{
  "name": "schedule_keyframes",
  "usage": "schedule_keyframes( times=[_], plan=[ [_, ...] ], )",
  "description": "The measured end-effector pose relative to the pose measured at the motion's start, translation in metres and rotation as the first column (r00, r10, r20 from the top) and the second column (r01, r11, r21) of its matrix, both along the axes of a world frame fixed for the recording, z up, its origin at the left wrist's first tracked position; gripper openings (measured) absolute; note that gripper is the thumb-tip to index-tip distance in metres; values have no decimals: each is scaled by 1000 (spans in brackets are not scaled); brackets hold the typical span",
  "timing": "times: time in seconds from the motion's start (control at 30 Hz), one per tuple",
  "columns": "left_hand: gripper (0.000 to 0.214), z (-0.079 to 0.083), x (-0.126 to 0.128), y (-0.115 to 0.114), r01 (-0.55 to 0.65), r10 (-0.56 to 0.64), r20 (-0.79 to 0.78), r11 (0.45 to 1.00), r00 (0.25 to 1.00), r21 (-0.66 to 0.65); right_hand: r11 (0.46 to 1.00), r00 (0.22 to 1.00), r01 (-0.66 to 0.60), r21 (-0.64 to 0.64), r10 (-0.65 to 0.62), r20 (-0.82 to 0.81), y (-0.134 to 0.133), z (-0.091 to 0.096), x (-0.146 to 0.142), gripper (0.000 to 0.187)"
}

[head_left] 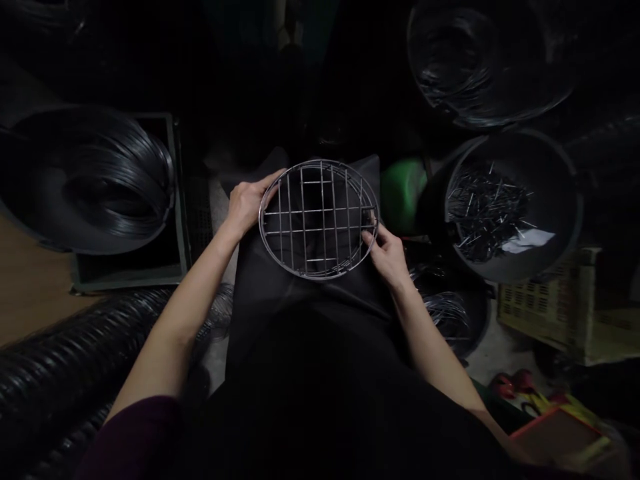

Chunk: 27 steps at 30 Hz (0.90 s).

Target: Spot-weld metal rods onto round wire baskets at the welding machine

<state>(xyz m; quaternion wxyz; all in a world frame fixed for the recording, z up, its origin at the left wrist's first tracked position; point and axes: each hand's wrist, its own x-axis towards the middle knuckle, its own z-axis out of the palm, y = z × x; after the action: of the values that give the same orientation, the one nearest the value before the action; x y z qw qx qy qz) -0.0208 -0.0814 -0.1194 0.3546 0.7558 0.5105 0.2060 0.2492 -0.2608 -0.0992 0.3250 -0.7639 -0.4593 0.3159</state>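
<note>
A round wire rack (299,212) with crossing bars inside a ring lies over the dark apron on my lap, and more rings show beneath its rim. My left hand (250,203) is closed on the rack's left edge, with the fingers running along the upper rim and partly hidden. At the right edge, my right hand (387,253) grips the rim, its thumb and fingertips reaching inside the ring. Whether the rings below form a second rack I cannot tell.
To the left, a basin (100,243) holds a thick wire coil (130,173) over a crate (130,283). On the right stands a bucket (555,233) of short wire pieces (485,207). Long wire coils (90,360) lie at lower left; a yellow crate (545,310) sits at right.
</note>
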Motion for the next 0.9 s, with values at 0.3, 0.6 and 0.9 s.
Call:
schedule_keyframes(
  times=[0.3,0.6,0.9],
  plan=[
    [38,-16,4,-10,-9,-1,147,998,989,67,989,881,-148,-26,144,450,-49,11,-20,56],
    [38,-25,3,-9,-15,4,201,998,980,53,973,853,-69,-222,173,492,-56,1,-58,106],
    [56,12,-5,-2,-99,104,362,995,926,-34,999,988,-26,29,21,150,-48,28,-21,60]
  ],
)
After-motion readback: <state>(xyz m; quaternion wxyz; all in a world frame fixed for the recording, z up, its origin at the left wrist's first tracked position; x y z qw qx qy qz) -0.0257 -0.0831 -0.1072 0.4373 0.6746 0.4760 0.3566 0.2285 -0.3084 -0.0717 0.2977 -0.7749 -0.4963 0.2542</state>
